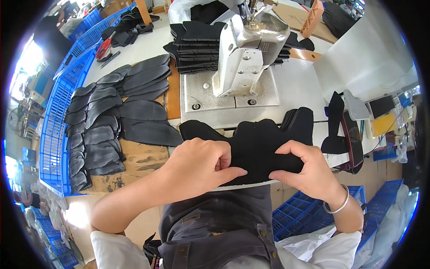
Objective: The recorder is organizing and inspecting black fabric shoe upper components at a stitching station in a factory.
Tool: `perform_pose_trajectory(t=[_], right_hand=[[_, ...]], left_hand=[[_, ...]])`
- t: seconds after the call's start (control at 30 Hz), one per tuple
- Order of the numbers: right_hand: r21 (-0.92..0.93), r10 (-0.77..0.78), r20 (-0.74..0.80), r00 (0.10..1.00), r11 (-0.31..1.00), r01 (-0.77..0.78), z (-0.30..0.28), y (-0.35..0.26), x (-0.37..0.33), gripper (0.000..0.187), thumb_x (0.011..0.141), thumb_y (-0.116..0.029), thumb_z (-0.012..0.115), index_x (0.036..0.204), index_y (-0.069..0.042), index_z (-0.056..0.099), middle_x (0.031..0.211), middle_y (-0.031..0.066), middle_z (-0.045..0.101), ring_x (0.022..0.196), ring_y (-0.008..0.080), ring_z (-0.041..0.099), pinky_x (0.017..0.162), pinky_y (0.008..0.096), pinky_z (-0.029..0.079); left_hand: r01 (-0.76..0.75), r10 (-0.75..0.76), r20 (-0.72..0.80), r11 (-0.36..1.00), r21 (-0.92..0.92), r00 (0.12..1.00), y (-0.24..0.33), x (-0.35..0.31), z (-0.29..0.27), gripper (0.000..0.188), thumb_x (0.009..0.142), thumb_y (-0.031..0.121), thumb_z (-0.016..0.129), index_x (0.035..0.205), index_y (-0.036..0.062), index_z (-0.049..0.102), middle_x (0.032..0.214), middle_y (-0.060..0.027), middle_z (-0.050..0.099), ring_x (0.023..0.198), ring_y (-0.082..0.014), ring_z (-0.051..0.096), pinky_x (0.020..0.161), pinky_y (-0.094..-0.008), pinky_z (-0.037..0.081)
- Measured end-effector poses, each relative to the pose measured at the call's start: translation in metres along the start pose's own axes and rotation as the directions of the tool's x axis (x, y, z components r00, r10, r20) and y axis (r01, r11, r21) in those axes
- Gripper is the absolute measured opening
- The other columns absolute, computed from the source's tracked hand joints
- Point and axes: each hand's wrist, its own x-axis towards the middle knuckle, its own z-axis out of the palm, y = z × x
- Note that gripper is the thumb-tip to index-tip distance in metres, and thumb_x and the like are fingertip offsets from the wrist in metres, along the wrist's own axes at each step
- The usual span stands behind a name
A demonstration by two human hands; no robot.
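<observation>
A black cut fabric piece (257, 148) with a wavy, lobed outline lies at the table's front edge, before the sewing machine (244, 58). My left hand (201, 163) is curled over its left part, with the thumb laid along the near edge. On its right part, my right hand (302, 170) grips with bent index finger and thumb; the other fingers are mostly hidden. More black pieces of similar cut are stacked under and behind it, their layered edges showing at the upper right. How many layers my fingers hold is hidden.
Dark oval pieces (101, 125) lie in overlapping rows at left, beside a blue plastic basket (51, 148). Black pieces (197, 45) are piled behind the machine. Red-handled scissors (105, 47) rest at the far left. A loose black piece (335, 125) lies at right.
</observation>
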Motion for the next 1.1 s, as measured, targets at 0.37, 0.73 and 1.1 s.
perform_pose_trajectory(t=[0.37, 0.73, 1.1], right_hand=[[-0.007, -0.031, -0.004, 1.000, 0.999, 0.031, 0.003, 0.004, 0.000, 0.035, 0.069, -0.013, 0.082, 0.094, 0.000, 0.061, 0.078, 0.0096, 0.065, 0.068, 0.0127, 0.059, 0.067, 0.0263, 0.048], [-0.063, -0.092, -0.011, 0.996, 0.994, 0.091, 0.006, 0.003, 0.003, 0.038, 0.067, -0.015, 0.083, 0.092, 0.000, 0.059, 0.078, 0.0137, 0.063, 0.067, 0.0265, 0.060, 0.065, 0.0302, 0.047], [-0.243, 0.031, 0.111, 0.993, 0.970, -0.003, 0.002, -0.017, 0.014, 0.042, 0.065, -0.020, 0.082, 0.092, 0.000, 0.056, 0.081, 0.0175, 0.064, 0.076, 0.0378, 0.062, 0.067, 0.0399, 0.048]], left_hand=[[0.018, -0.018, 0.004, 0.999, 0.028, 1.000, 0.002, 0.000, 0.001, 0.038, 0.077, 0.031, 0.078, 0.065, 0.0036, 0.055, 0.051, -0.0065, 0.056, 0.044, -0.0190, 0.053, 0.047, -0.0294, 0.039], [-0.025, 0.026, -0.015, 0.998, 0.058, 1.000, -0.001, -0.001, 0.002, 0.036, 0.078, 0.029, 0.078, 0.065, 0.0041, 0.054, 0.050, -0.0061, 0.055, 0.044, -0.0200, 0.054, 0.046, -0.0301, 0.039], [0.006, -0.018, 0.131, 0.995, 0.096, 0.991, 0.003, -0.001, -0.010, 0.027, 0.083, 0.027, 0.070, 0.076, 0.0023, 0.060, 0.062, -0.0107, 0.063, 0.061, -0.0312, 0.063, 0.054, -0.0378, 0.046]])
